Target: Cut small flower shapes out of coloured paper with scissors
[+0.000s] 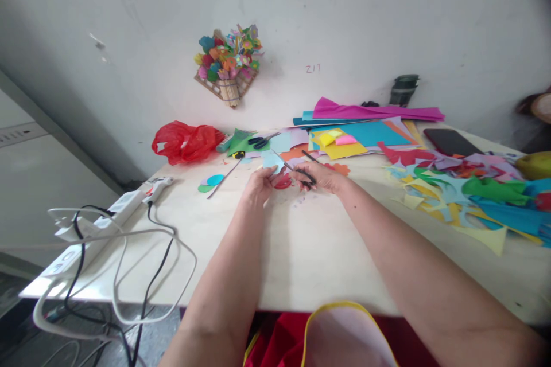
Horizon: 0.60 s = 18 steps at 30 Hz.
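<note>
Pale grey wall (353,17) rises behind a cream table (310,264), with the number 217 written on it. Left of the number hangs a small basket (229,93) made of sticks, filled with paper flowers (228,57) in many colours. On the table's far left sits one crumpled red plastic bag (185,142); what it holds, I cannot tell. One dark cup (403,89) stands at the back right, its contents hidden.

Two pairs of scissors show. One, the black scissors (306,175), is in the right hand (323,176), fingers closed around the handles and blades pointing towards the left hand. The other pair, the spare scissors (258,142), lies near the back on green paper (241,142). At the table's middle, the left hand (259,183) pinches one piece of light blue paper (271,159) between thumb and fingers, right by the blades; whether they touch it is too small to tell.

To the left lie one blue circle (216,179) and, partly under it, one green circle (207,188). Two small pads, a yellow pad (328,138) and a pink pad (345,140), rest on stacked coloured sheets (383,133). One phone (454,142) lies farther right, behind a heap of paper scraps (469,195) too jumbled to count. Along the left edge is a long white power strip (92,238) with tangled cables (157,230).
</note>
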Tool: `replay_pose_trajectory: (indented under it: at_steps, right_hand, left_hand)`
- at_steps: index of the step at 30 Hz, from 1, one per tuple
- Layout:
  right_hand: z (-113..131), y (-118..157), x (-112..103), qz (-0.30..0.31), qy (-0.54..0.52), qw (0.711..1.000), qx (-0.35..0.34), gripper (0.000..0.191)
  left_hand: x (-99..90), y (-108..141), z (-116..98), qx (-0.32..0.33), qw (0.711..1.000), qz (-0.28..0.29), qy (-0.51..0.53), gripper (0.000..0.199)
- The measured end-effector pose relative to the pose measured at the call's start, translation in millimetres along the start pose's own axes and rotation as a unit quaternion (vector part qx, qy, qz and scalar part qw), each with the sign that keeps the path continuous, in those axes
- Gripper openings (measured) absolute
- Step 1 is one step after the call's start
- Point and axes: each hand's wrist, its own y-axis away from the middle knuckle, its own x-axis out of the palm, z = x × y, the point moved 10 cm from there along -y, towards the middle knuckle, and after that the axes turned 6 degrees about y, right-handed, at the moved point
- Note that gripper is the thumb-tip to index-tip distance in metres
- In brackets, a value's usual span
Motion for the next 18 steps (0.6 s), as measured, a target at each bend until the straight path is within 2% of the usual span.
replay_pose_trajectory:
  at_steps: [9,18]
  right_hand:
    - [-1.3,-1.1,-1.4,-0.004,0.001,1.0,0.0,0.029]
    - [3.7,1.2,-1.3,0.004,0.014,1.0,-0.007,0.035]
  left_hand:
    - [-4.5,-2.5,-0.6,0.003,1.0,-0.012,-0.008,0.021]
    - [-4.2,-0.9,-1.4,-0.005,1.0,-0.011,-0.026,0.018]
